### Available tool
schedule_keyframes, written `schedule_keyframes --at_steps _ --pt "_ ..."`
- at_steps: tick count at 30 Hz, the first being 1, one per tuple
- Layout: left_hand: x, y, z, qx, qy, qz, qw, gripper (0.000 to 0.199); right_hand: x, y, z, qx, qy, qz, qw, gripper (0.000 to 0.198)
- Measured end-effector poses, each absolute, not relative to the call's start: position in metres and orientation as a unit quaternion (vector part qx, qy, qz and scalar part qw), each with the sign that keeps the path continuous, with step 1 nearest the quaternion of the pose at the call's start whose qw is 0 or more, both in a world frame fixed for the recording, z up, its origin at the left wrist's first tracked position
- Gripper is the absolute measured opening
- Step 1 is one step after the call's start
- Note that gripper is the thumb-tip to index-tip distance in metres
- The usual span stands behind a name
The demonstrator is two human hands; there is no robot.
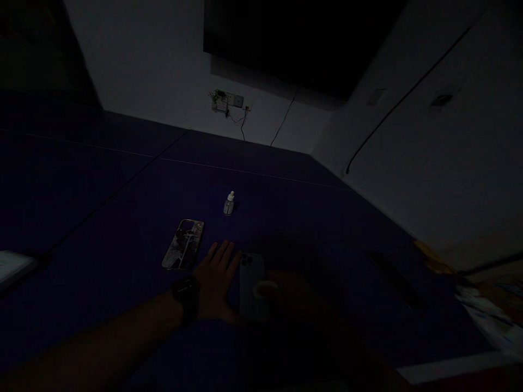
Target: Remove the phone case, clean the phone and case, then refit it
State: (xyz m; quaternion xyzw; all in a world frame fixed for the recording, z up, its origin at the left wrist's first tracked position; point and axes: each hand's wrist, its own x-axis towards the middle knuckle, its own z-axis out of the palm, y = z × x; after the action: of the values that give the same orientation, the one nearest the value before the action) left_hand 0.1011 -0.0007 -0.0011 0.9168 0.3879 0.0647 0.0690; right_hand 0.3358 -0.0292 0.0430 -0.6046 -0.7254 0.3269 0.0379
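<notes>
A smartphone lies back up on the dark blue tabletop, its camera bump at the far end. My left hand, with a dark watch on the wrist, rests flat along the phone's left edge, fingers stretched out. In deep shadow on the right, my right hand pinches a small white pad, which looks like a cotton pad, against the phone's back. A patterned phone case lies just left of my left hand. Beyond it stands a small dropper bottle, upright with a white top.
The room is very dim. A dark elongated object lies on the right of the table. White papers are at the right edge, a pale object at the left. Wall sockets with cables sit below a large black screen.
</notes>
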Motion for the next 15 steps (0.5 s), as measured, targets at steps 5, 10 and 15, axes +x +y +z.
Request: schedule_keyframes --at_steps 5,10,15 --pt "0.101 0.0 -0.005 0.916 0.388 0.075 0.062 0.128 0.339 -0.056 0.039 -0.575 -0.764 0.293 -0.013 0.023" --pt "0.1 0.0 -0.004 0.917 0.386 0.072 0.069 0.133 0.32 -0.048 0.044 -0.546 -0.808 0.21 -0.067 0.024" --pt "0.1 0.001 -0.004 0.92 0.38 0.068 0.067 0.129 0.308 -0.032 0.052 -0.565 -0.804 0.168 -0.072 0.033"
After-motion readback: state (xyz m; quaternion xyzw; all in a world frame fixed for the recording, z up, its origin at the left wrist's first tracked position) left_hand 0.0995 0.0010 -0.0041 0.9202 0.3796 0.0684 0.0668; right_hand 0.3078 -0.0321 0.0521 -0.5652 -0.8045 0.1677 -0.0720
